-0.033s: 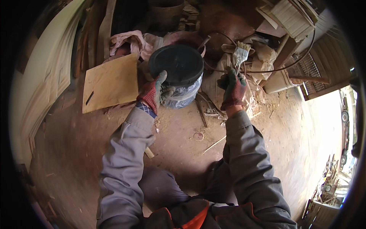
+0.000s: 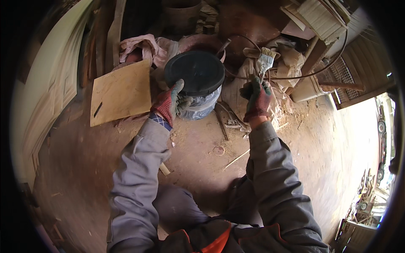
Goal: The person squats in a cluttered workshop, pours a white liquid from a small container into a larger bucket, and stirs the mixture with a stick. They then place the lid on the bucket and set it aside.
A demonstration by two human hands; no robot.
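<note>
A bucket (image 2: 202, 105) with a round black lid (image 2: 194, 71) stands on the dirt floor in front of me. My left hand (image 2: 171, 101), in a red and grey glove, grips the bucket's near left side just under the lid's rim. My right hand (image 2: 258, 98), gloved the same way, is closed around the handle of a paintbrush (image 2: 265, 59), whose pale bristles point up and away from me. The brush hangs to the right of the bucket, apart from it.
A square plywood board (image 2: 122, 92) lies left of the bucket. Rags (image 2: 139, 46) and crumpled sacks (image 2: 287, 55) are heaped behind it, with a dark cable (image 2: 320, 69) looping over them. Wooden slats (image 2: 320, 14) are stacked at the upper right. Sticks (image 2: 236, 159) lie on the floor.
</note>
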